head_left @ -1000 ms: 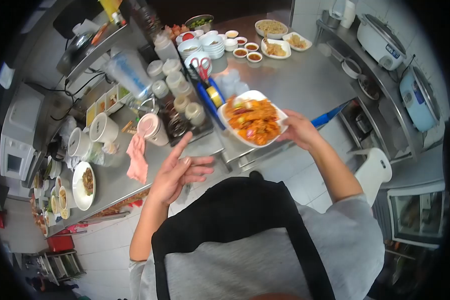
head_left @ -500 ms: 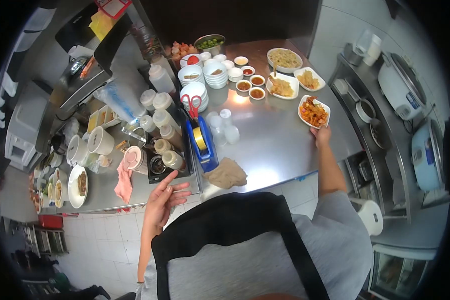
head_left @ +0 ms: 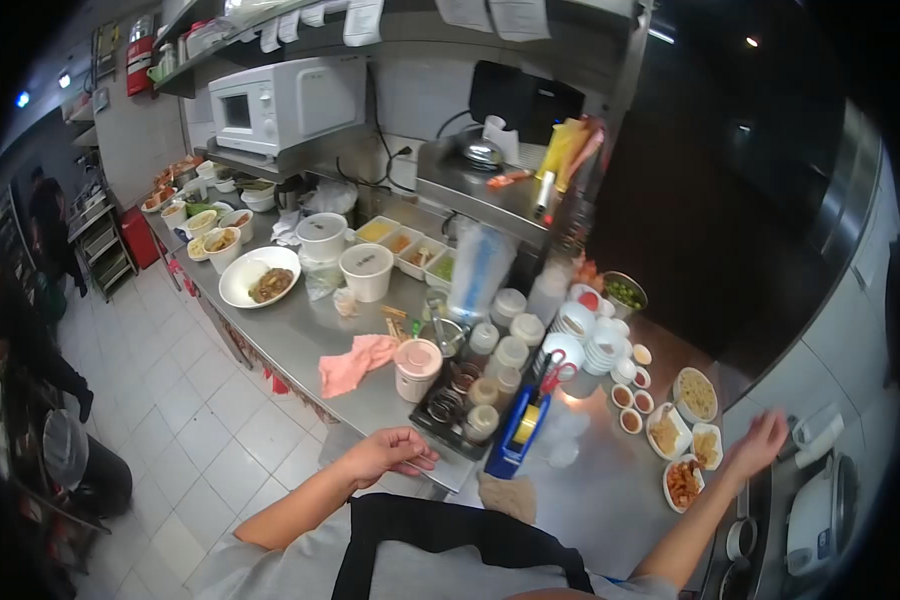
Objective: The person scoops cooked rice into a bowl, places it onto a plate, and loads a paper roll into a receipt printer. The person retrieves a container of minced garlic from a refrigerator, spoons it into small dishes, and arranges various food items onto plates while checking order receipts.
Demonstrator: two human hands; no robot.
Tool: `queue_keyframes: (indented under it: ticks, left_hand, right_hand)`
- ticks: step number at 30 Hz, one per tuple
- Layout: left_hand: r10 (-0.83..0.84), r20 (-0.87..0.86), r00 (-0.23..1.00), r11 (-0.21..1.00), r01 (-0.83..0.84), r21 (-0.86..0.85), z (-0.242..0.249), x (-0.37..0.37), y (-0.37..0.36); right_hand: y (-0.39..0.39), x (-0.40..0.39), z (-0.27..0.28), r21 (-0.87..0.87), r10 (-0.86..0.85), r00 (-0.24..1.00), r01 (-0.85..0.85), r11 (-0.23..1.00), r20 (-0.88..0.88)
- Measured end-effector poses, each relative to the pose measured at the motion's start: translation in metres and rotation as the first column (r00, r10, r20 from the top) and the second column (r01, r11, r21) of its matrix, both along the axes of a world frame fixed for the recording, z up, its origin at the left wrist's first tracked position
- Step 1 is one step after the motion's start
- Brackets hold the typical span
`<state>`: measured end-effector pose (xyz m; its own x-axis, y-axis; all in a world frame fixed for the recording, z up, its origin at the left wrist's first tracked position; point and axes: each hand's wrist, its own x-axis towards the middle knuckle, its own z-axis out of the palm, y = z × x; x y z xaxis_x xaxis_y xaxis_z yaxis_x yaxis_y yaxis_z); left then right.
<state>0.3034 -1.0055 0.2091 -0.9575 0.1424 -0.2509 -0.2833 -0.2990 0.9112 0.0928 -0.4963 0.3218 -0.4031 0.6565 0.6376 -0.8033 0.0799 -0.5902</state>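
My left hand (head_left: 395,455) hangs by the counter's front edge, its fingers loosely bent and apart with nothing in them. Nearest to it are the pink-lidded tub (head_left: 418,367) and a black tray of sauce bottles (head_left: 482,422). On the right, my right hand (head_left: 760,445) is in the air, slightly blurred, empty and with fingers apart. Below and left of it, a white dish of orange-red food (head_left: 683,484) rests on the steel table. Two white dishes of pale food, one of them a square dish (head_left: 668,433), and a rice dish (head_left: 695,394) sit just behind.
A blue tape dispenser (head_left: 516,435) with red-handled scissors (head_left: 562,366) stands near a brown cloth (head_left: 508,496). Stacked white bowls (head_left: 603,346) and small sauce cups (head_left: 622,396) are behind. Leftward are a pink cloth (head_left: 357,364), a meat plate (head_left: 260,277) and a microwave (head_left: 288,102). People stand far left.
My right hand has let go of the dish of orange-red food and risen away. My left hand's fingers have curled from spread. The view has swung left.
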Motion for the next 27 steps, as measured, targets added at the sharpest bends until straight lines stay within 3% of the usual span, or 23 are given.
queue_keyframes:
  ticks: [1,2,3,5,6,7,8,9,10,12,13,14,15,17,19,21,22,24,26,27]
  left_hand:
    - [0.018,-0.031,0.999,1.000,-0.018,0.017,-0.003,0.004,-0.013]
    - [0.030,-0.059,0.998,0.999,-0.028,0.033,-0.009,0.010,-0.026]
    - [0.036,-0.089,0.995,0.998,-0.032,0.046,-0.014,0.014,-0.041]
    - [0.096,-0.080,0.992,0.993,-0.090,0.075,-0.018,0.027,-0.073]
    - [0.120,-0.080,0.990,0.991,-0.114,0.071,-0.021,0.032,-0.092]
    - [0.143,-0.081,0.986,0.988,-0.138,0.069,-0.022,0.037,-0.112]
    - [0.168,-0.075,0.983,0.985,-0.165,0.051,-0.018,0.043,-0.131]
    - [0.203,-0.061,0.977,0.978,-0.199,0.066,-0.014,0.049,-0.150]
    - [0.237,-0.047,0.970,0.969,-0.233,0.075,-0.010,0.055,-0.169]
    - [0.264,-0.082,0.961,0.963,-0.258,0.083,-0.017,0.063,-0.213]
    - [0.283,-0.069,0.957,0.958,-0.279,0.062,-0.015,0.067,-0.229]
    - [0.303,-0.058,0.951,0.953,-0.301,0.040,-0.009,0.071,-0.244]
    - [0.324,-0.050,0.945,0.946,-0.324,0.017,-0.005,0.073,-0.259]
    - [0.323,-0.060,0.945,0.946,-0.322,0.031,-0.003,0.077,-0.286]
    - [0.318,-0.065,0.946,0.948,-0.316,0.034,-0.002,0.078,-0.308]
    - [0.313,-0.086,0.946,0.950,-0.311,0.035,0.001,0.073,-0.326]
    - [0.290,-0.125,0.949,0.957,-0.288,0.041,0.000,0.070,-0.335]
    - [0.253,-0.206,0.945,0.967,-0.247,0.054,-0.003,0.063,-0.349]
    - [0.301,-0.306,0.903,0.933,-0.213,0.290,-0.004,0.050,-0.351]
    - [0.341,-0.344,0.875,0.895,-0.190,0.405,-0.005,0.043,-0.351]
  right_hand:
    - [-0.045,0.003,0.041,0.236,0.091,0.993,-0.071,0.969,-0.074]
    - [-0.105,0.011,0.077,0.245,0.161,0.982,-0.133,0.960,-0.096]
    - [-0.162,0.022,0.109,0.490,0.333,0.917,-0.192,0.851,-0.219]
    - [-0.260,0.034,0.155,0.804,0.530,0.831,-0.196,0.562,-0.168]
    - [-0.305,0.040,0.175,0.897,0.469,0.882,-0.166,0.409,-0.051]
    - [-0.348,0.033,0.192,0.960,0.393,0.917,-0.052,0.275,-0.063]
    - [-0.391,0.027,0.206,0.977,0.344,0.939,-0.062,0.203,-0.012]
    - [-0.435,-0.004,0.216,0.965,0.486,0.871,-0.062,0.253,-0.071]
    - [-0.471,-0.034,0.234,0.968,0.528,0.849,-0.123,0.217,-0.010]
    - [-0.529,-0.059,0.272,0.919,0.381,0.911,-0.275,0.282,0.155]
    - [-0.558,-0.082,0.284,0.805,0.458,0.866,-0.411,0.427,0.200]
    - [-0.583,-0.112,0.296,0.756,0.397,0.917,-0.283,0.591,0.033]
    - [-0.597,-0.115,0.302,0.705,0.343,0.939,-0.254,0.663,0.015]
    - [-0.626,-0.113,0.309,0.591,0.230,0.973,-0.181,0.786,-0.009]
    - [-0.660,-0.115,0.289,0.524,0.289,0.948,-0.181,0.832,-0.132]
    - [-0.692,-0.103,0.246,0.535,0.561,0.813,-0.407,0.740,-0.158]
    - [-0.700,-0.080,0.223,0.525,0.695,0.715,-0.566,0.636,-0.072]
    - [-0.709,-0.026,0.167,0.361,0.930,0.316,-0.903,0.235,0.185]
    - [-0.704,0.027,0.104,0.320,0.827,0.186,-0.947,0.008,0.530]
    - [-0.709,0.033,0.059,0.306,0.799,0.094,-0.945,-0.117,0.594]
